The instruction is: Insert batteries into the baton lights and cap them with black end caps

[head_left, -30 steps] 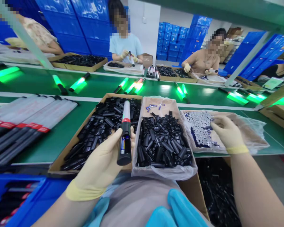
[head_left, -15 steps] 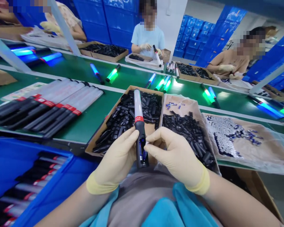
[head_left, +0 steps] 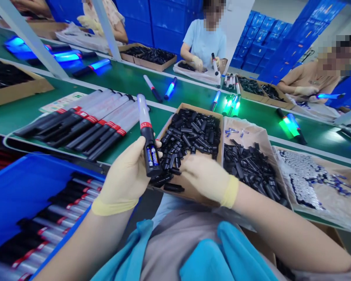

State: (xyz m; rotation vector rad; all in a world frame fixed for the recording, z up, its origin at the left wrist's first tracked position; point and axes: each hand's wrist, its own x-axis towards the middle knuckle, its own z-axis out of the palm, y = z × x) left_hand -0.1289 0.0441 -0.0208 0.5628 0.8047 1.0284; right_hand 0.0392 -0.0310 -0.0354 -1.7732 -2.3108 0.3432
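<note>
The cream-gloved left hand [head_left: 123, 171] is held upright, thumb pointing up and fingers curled in a grip. The cream-gloved right hand [head_left: 206, 175] hangs back uppermost, fingers bent down and leftward, their tips hard to make out. Both bare forearms [head_left: 280, 220] slant inward.

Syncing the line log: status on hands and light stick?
Left hand holding light stick, batteries exposed. Right hand over cardboard box of black parts, grip unclear. Nothing covering the batteries.
</note>
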